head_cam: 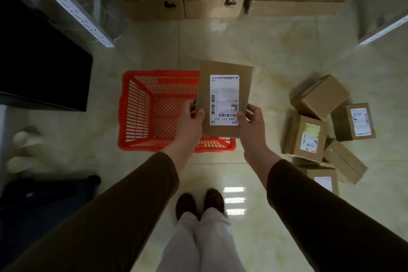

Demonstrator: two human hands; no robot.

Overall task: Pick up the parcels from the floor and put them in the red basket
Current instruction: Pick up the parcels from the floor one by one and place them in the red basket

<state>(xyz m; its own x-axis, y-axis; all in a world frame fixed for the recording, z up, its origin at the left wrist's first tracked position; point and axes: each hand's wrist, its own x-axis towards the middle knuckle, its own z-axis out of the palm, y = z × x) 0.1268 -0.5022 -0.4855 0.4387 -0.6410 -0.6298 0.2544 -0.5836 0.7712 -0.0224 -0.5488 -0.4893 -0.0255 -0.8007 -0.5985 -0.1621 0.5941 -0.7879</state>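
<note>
I hold a flat brown cardboard parcel (224, 68) with a white shipping label in both hands, in the air over the right side of the red basket (136, 108). My left hand (191, 121) grips its lower left edge and my right hand (251, 126) grips its lower right edge. The red plastic basket stands on the tiled floor in front of me and looks empty where visible; the parcel hides its right wall. Several more cardboard parcels (309, 137) lie in a loose heap on the floor to the right.
Metal shelving (72, 13) runs along the left and across the top, with large cartons (183, 4) stored under it at the back. A dark box (44, 62) sits at left. My feet (199, 203) stand on glossy tiles below the basket.
</note>
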